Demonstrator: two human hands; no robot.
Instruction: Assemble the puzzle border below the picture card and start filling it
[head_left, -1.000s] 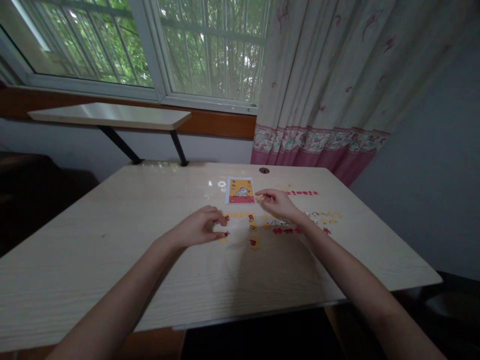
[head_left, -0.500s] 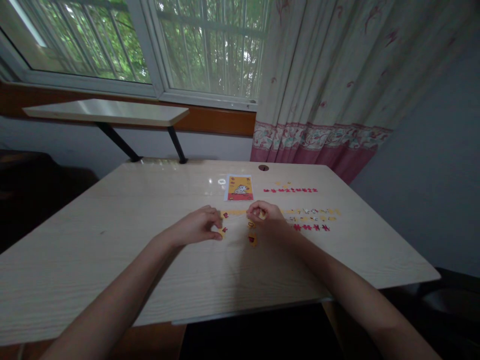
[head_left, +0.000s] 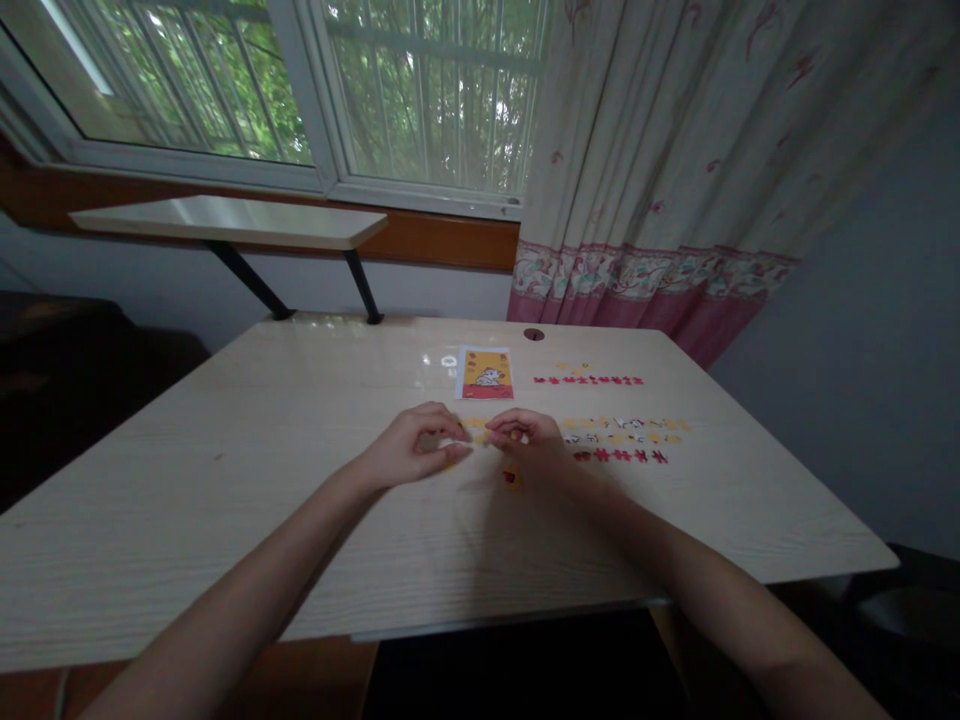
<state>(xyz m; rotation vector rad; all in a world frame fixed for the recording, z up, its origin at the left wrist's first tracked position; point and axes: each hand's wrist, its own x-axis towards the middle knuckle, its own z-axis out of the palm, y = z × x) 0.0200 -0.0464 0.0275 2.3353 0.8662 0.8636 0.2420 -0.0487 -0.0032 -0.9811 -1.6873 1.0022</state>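
Yellow jigsaw puzzle pieces (head_left: 481,438) lie between my two hands on the desk. My left hand (head_left: 422,443) is curled at their left end, thumb and fingertips close together on a puzzle piece, mostly hidden. From the other side my right hand (head_left: 531,446) pinches a small yellow puzzle piece at its fingertips. Just below that hand rests a loose yellow piece with a dark red mark (head_left: 511,478). Behind the hands lies a picture card (head_left: 486,374) showing a white animal on yellow and red.
Rows of yellow and white pieces (head_left: 630,425) and red pieces (head_left: 622,456) lie right of my hands. Farther back is another red row (head_left: 589,380) with a few yellow pieces. A raised shelf (head_left: 240,222) stands at the back left of the desk (head_left: 300,560).
My left hand has moved right and its fingers have drawn closer together. My right hand has shifted slightly left relative to the desk, bringing the hands nearer each other. The view has shifted slightly.
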